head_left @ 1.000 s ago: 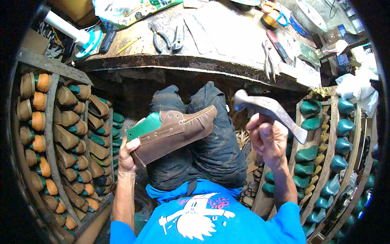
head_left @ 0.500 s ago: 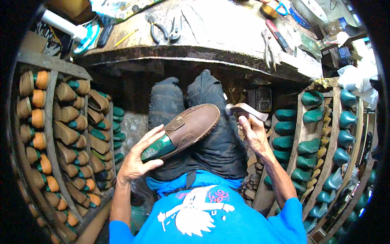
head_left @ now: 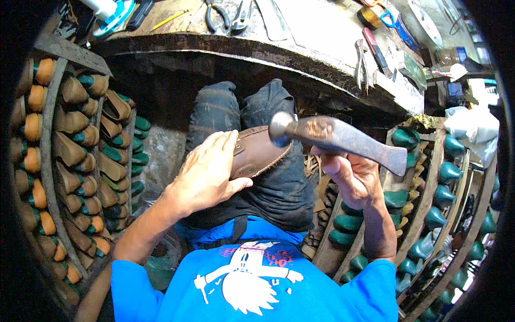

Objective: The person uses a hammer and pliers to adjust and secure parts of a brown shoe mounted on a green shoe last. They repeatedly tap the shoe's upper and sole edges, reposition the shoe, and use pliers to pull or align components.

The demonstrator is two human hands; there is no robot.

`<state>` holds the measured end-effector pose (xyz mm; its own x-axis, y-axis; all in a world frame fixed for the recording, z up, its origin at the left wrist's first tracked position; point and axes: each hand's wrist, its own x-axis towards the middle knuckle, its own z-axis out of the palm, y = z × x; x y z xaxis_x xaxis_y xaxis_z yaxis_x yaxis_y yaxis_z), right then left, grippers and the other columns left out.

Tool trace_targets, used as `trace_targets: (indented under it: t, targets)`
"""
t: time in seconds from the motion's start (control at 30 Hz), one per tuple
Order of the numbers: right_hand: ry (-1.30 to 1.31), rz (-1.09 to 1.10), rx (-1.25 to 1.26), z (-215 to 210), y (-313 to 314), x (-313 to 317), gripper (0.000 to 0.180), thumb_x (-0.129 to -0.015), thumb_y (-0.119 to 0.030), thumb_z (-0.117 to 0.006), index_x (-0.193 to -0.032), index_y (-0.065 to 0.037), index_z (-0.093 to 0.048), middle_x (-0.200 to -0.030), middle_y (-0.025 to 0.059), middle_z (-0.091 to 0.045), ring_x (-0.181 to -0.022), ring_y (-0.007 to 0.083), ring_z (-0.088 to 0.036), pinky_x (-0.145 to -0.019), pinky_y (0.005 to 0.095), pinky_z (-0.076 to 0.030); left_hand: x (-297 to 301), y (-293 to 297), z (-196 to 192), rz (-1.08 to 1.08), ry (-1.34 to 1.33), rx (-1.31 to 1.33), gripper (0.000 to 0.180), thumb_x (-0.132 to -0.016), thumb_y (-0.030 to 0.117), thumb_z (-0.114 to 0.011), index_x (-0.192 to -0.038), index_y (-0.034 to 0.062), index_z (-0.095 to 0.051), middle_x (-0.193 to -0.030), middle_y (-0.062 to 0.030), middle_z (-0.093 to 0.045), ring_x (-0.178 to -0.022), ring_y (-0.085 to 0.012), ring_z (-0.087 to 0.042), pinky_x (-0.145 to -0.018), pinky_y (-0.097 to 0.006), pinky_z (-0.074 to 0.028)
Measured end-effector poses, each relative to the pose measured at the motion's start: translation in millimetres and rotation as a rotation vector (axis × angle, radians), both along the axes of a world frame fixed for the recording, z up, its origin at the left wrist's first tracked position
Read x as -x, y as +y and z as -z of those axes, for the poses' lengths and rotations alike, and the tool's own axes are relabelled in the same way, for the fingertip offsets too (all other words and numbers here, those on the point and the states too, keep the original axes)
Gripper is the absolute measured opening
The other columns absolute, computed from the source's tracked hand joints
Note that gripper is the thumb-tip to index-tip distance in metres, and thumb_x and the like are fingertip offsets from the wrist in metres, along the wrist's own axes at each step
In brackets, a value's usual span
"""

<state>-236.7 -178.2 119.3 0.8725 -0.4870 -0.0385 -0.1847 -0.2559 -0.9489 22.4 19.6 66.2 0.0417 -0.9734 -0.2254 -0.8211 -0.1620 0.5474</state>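
A brown leather moccasin-style shoe (head_left: 259,150) rests across my thighs, its toe pointing up and to the right. My left hand (head_left: 208,167) spans the heel end, fingers laid over the far side and thumb on the near side, hiding the green last inside. A shoemaker's hammer (head_left: 339,135) is raised in my right hand (head_left: 355,178), which is closed round its handle. The round face of the hammer overlaps the shoe's toe in the picture; whether they touch I cannot tell. My palm and the hammer head cover most of the handle.
A wooden bench (head_left: 316,51) curves ahead, with pliers (head_left: 216,15), nippers (head_left: 362,64) and a red-handled cutter (head_left: 377,52) on it. The left rack (head_left: 51,166) holds brown shoes on lasts; the right rack (head_left: 426,201) holds green lasts. A white plastic bag (head_left: 471,129) hangs at right.
The hammer has come up, nearer the camera, its face swinging over the toe. My left hand has slid forward over the shoe's heel end. The whole view has shifted slightly.
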Motion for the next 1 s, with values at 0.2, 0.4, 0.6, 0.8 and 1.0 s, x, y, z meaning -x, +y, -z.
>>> trace_targets:
  t: [0.2,0.4,0.6,0.8,1.0]
  targets:
    - [0.437,-0.293,0.498,18,-35,-29,0.035,-0.114,-0.039,-0.07,-0.107,-0.005,-0.074,-0.075,0.0198,-0.067,-0.067,0.0378,-0.07,-0.065,0.0472,-0.055,17,15,6,-0.05,0.039,0.014,0.108,-0.091,0.035,-0.095,-0.168,-0.0139,-0.037,-0.166,-0.0371,-0.052,-0.154,-0.0507,-0.054,-0.132,-0.054,-0.043]
    - [-0.086,-0.321,0.299,3,-42,-16,0.025,-0.106,-0.031,-0.075,-0.102,-0.007,-0.072,-0.075,0.0091,-0.069,-0.058,0.0287,-0.068,-0.057,0.0393,-0.053,14,14,5,-0.053,0.054,-0.075,0.109,-0.094,0.038,-0.092,-0.17,-0.0131,-0.033,-0.168,-0.0371,-0.049,-0.158,-0.0502,-0.049,-0.133,-0.055,-0.041]
    - [0.38,-0.172,0.258,46,-29,13,0.031,-0.109,-0.033,-0.078,-0.126,-0.006,-0.077,-0.082,0.0152,-0.069,-0.065,0.0249,-0.066,-0.067,0.0361,-0.056,32,32,-1,-0.191,0.204,0.011,0.117,-0.096,0.052,-0.086,-0.175,-0.0106,-0.027,-0.164,-0.0359,-0.045,-0.154,-0.0549,-0.046,-0.124,-0.076,-0.038]
    - [0.171,0.355,-0.359,53,2,71,0.033,-0.117,-0.035,-0.072,-0.131,-0.005,-0.076,-0.09,-0.0086,-0.061,-0.072,0.0034,-0.047,-0.063,0.0237,-0.038,43,29,-7,-0.262,0.139,-0.065,0.12,-0.079,0.04,-0.097,-0.175,0.0031,-0.036,-0.138,-0.021,-0.061,-0.132,-0.0444,-0.061,-0.108,-0.057,-0.049]
    - [-0.55,0.281,-0.748,1,8,78,0.049,-0.119,-0.044,-0.062,-0.151,-0.008,-0.069,-0.138,0.013,-0.073,-0.123,0.0247,-0.07,-0.098,0.0348,-0.06,30,17,-23,-0.174,-0.124,0.211,0.121,-0.072,0.028,-0.098,-0.176,0.0077,-0.039,-0.138,-0.0177,-0.061,-0.124,-0.0395,-0.061,-0.104,-0.053,-0.046]
